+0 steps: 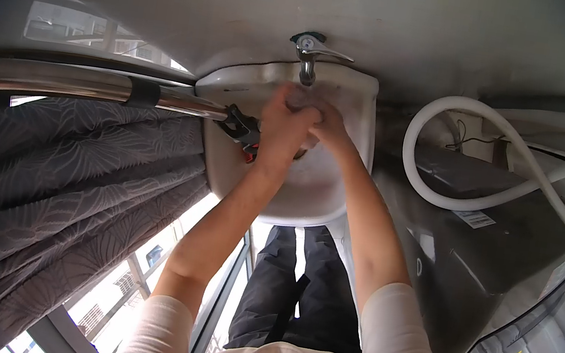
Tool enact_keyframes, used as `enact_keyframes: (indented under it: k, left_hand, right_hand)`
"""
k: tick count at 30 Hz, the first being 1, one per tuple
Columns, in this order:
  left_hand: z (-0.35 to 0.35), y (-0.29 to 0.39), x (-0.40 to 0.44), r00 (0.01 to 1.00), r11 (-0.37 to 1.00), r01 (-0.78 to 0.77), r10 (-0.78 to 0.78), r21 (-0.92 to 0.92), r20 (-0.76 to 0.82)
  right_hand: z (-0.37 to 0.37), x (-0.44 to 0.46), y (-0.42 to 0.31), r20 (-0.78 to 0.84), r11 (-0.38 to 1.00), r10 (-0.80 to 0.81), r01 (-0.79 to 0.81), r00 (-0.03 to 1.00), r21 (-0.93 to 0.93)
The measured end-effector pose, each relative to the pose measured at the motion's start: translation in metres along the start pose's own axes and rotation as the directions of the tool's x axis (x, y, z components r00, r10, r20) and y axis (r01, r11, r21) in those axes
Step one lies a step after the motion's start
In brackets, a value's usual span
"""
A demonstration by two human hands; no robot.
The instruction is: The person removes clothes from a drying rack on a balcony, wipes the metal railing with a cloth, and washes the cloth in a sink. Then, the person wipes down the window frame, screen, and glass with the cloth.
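Observation:
Over the white washbasin [307, 206], just below the tap [308, 56], my two hands come together. My left hand [285, 127] has its fingers curled inward. Against it presses my right hand [327, 122], fingers bent too. Motion smears both hands, and a pale, blurred thing between them is too unclear to name. A black and red object [247, 143] lies in the basin beside my left wrist, partly hidden behind it.
A shiny metal pole [70, 83] reaches in from the left to the basin. Dark patterned curtains [93, 170] hang below it. On the right, a looped white hose [414, 152] rests above a grey appliance [463, 240].

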State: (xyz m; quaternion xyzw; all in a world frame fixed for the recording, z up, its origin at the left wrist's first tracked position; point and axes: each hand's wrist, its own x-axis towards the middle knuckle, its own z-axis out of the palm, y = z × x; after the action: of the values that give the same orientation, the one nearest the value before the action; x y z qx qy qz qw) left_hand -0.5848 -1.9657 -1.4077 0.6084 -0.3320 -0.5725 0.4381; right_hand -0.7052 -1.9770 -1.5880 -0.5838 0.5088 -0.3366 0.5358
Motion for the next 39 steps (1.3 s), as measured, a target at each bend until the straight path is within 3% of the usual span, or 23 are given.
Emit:
enact_keyframes:
  k: [1, 2, 4, 7, 10, 11, 14, 16, 19, 22, 23, 25, 26, 28, 29, 31, 34, 37, 39]
  left_hand:
    - [-0.005, -0.001, 0.001, 0.997, 0.999, -0.039, 0.040, 0.019, -0.064]
    - [-0.009, -0.003, 0.001, 0.989, 0.996, -0.076, 0.080, 0.036, -0.127]
    - [-0.013, -0.015, -0.001, 0.982, 1.000, 0.004, 0.001, 0.025, -0.190]
    - [-0.017, -0.023, -0.001, 0.983, 0.999, 0.035, -0.033, 0.005, -0.178]
    - [-0.021, -0.027, 0.001, 0.989, 0.989, 0.145, -0.145, -0.043, -0.005]
    - [-0.021, -0.027, 0.002, 0.977, 0.978, 0.201, -0.197, -0.060, 0.077]
    - [-0.008, -0.026, -0.001, 0.856, 0.808, 0.509, -0.510, -0.296, 0.082]
    - [-0.007, -0.044, 0.009, 0.809, 0.701, 0.574, -0.564, -0.423, 0.166]
    - [-0.002, -0.062, 0.034, 0.767, 0.556, 0.621, -0.577, -0.552, 0.280]
    - [-0.001, -0.072, 0.055, 0.775, 0.484, 0.599, -0.552, -0.638, 0.309]
    - [-0.002, -0.078, 0.058, 0.782, 0.469, 0.585, -0.544, -0.662, 0.306]
    - [0.003, -0.096, 0.056, 0.862, 0.594, 0.471, -0.468, -0.652, 0.196]
    - [0.009, -0.096, 0.051, 0.894, 0.651, 0.411, -0.425, -0.638, 0.142]
    - [0.015, -0.085, 0.026, 0.902, 0.655, 0.431, -0.324, -0.621, 0.284]
    - [0.017, -0.075, 0.010, 0.895, 0.658, 0.440, -0.271, -0.611, 0.353]
    - [0.020, -0.066, -0.017, 0.872, 0.660, 0.489, -0.352, -0.570, 0.341]
    - [0.014, -0.064, -0.028, 0.838, 0.724, 0.536, -0.392, -0.434, 0.380]
    - [0.013, -0.068, -0.026, 0.831, 0.786, 0.523, -0.383, -0.330, 0.405]
    - [0.012, -0.073, -0.017, 0.837, 0.852, 0.468, -0.342, -0.236, 0.427]
  right_hand:
    - [-0.001, -0.001, -0.002, 0.019, 0.998, 0.064, -0.064, 0.998, 0.001]
    - [-0.003, 0.000, -0.007, -0.068, 0.984, 0.138, -0.145, 0.988, -0.107]
    - [-0.006, 0.003, -0.021, -0.261, 0.900, 0.251, -0.324, 0.932, -0.291]
    - [-0.013, 0.006, -0.044, -0.330, 0.928, 0.097, -0.205, 0.939, -0.310]
    - [-0.021, 0.014, -0.076, -0.135, 0.898, 0.357, -0.380, 0.924, -0.221]
    - [-0.019, 0.014, -0.069, -0.116, 0.940, 0.320, -0.331, 0.940, -0.087]
    - [-0.025, 0.005, -0.067, -0.078, 0.931, 0.248, -0.216, 0.966, 0.294]
    - [-0.042, -0.014, -0.102, -0.033, 0.840, 0.259, -0.209, 0.965, 0.501]
    - [-0.054, -0.031, -0.105, 0.103, 0.782, 0.182, -0.207, 0.978, 0.588]
    - [-0.052, -0.048, -0.106, 0.150, 0.647, 0.168, -0.223, 0.974, 0.729]
    - [-0.049, -0.048, -0.103, 0.030, 0.577, 0.223, -0.157, 0.974, 0.802]
    - [-0.037, -0.048, -0.092, -0.188, 0.434, 0.361, 0.014, 0.913, 0.901]
    - [-0.034, -0.047, -0.079, -0.176, 0.375, 0.428, 0.003, 0.886, 0.927]
    - [-0.031, -0.037, -0.056, -0.141, 0.251, 0.546, 0.000, 0.826, 0.968]
    - [-0.032, -0.037, -0.053, -0.053, 0.139, 0.500, -0.019, 0.864, 0.990]
    - [-0.032, -0.041, -0.054, 0.117, -0.089, 0.374, -0.090, 0.920, 0.992]
    - [-0.041, -0.042, -0.069, 0.358, 0.098, 0.235, -0.389, 0.904, 0.916]
    - [-0.044, -0.029, -0.069, 0.201, 0.512, 0.227, -0.292, 0.953, 0.807]
    - [-0.044, -0.020, -0.080, 0.156, 0.715, 0.249, -0.291, 0.956, 0.636]
